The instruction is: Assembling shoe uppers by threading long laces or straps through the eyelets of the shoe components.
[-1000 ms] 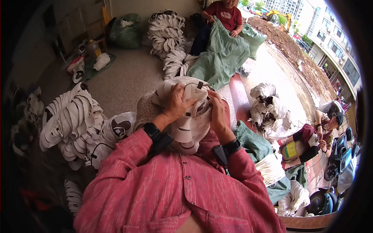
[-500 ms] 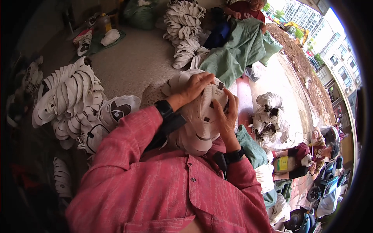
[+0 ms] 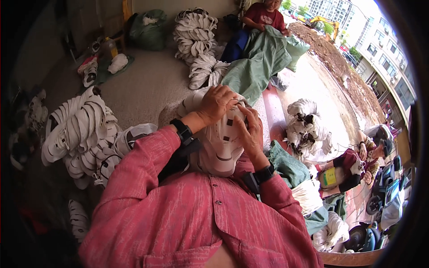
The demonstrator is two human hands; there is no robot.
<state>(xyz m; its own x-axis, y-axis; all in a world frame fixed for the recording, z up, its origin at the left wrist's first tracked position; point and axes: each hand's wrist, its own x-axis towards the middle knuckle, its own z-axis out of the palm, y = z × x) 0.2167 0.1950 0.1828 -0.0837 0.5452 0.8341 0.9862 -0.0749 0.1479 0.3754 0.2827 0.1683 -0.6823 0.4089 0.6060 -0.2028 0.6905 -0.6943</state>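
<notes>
A white shoe upper (image 3: 221,145) with small dark patches lies across my lap, on top of other white uppers. My left hand (image 3: 216,105) bends over its far end, fingers closed and pinching near the edge. My right hand (image 3: 251,134) holds the right side of the same upper, its thumb on the white surface and its fingers curled around the far edge. The fingertips of both hands almost meet there. Whatever small part lies between them is hidden.
Stacks of white uppers stand at left (image 3: 82,127), at the back (image 3: 195,35) and at right (image 3: 307,125). A person (image 3: 266,18) handles a green sack (image 3: 263,62) at the far side. Another person (image 3: 353,167) sits at right, near parked scooters (image 3: 384,196).
My left hand has turned and curled its fingers down at the upper's far edge. My right hand has drawn closer to it. The whole view has shifted slightly.
</notes>
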